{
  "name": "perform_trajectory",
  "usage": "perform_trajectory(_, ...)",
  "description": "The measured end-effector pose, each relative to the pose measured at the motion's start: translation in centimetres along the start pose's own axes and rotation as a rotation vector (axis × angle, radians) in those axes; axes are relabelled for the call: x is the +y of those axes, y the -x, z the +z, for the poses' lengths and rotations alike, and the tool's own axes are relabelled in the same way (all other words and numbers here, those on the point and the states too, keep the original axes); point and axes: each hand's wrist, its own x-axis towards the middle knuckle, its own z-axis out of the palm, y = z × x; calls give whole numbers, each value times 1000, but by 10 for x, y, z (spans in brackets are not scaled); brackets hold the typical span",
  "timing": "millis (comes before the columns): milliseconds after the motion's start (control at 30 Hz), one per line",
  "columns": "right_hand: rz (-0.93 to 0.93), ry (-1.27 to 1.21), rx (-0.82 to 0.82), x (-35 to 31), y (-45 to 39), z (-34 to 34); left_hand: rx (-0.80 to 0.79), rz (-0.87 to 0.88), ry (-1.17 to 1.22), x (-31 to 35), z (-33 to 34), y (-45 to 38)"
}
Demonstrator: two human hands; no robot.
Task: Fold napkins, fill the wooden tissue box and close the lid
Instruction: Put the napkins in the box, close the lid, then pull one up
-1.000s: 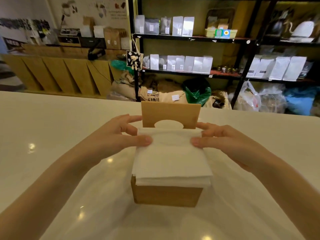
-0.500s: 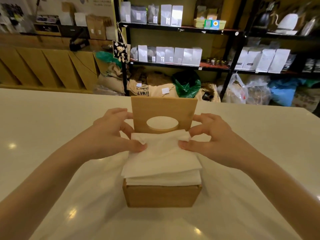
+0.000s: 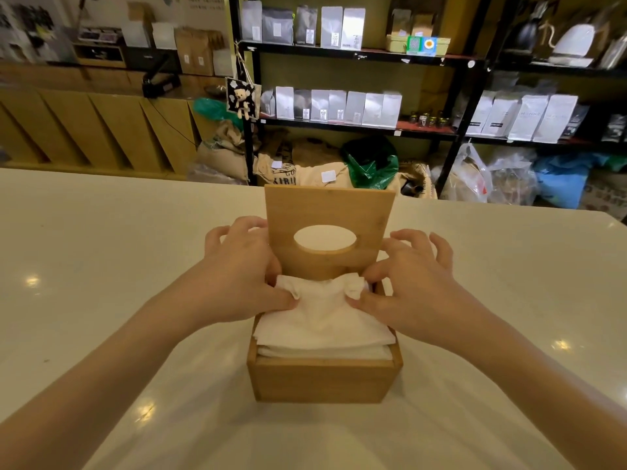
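Left hand (image 3: 244,279), grip pinching far-left corner of napkin stack (image 3: 322,320). Stack proud of wooden tissue box (image 3: 324,381) on bench (image 3: 101,266), directly between both grips. Lid (image 3: 329,212) upright behind. Right hand (image 3: 407,283), grip pinching far-right corner.

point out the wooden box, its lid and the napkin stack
square wooden tissue box (image 3: 322,381), head view, front wall
upright wooden lid with oval hole (image 3: 329,206), head view, panel above the hole
white folded napkin stack (image 3: 322,320), head view, top sheet
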Motion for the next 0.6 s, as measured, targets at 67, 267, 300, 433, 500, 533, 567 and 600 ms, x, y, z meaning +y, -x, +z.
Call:
perform_trajectory(67,2,56,11,-2,-2,2,1,-17,-37,3,2,1)
perform_trajectory(267,-21,222,115,-2,-6,12,18,-72,-208,13,7,6)
perform_trajectory(300,-26,243,128,-2,-6,13,27,-82,-234,14,8,7)
perform_trajectory(433,-51,278,215,-1,-2,15,92,-106,-244,15,9,11)
perform_trajectory(500,-61,292,279,-2,3,15,155,-110,-227,14,8,15)
perform_trajectory(533,-74,295,321,0,5,14,192,-113,-218,15,7,18)
perform_trajectory(567,-85,273,367,1,6,11,229,-117,-208,14,5,21)
perform_trajectory(600,-96,233,401,3,8,7,266,-118,-196,14,3,24)
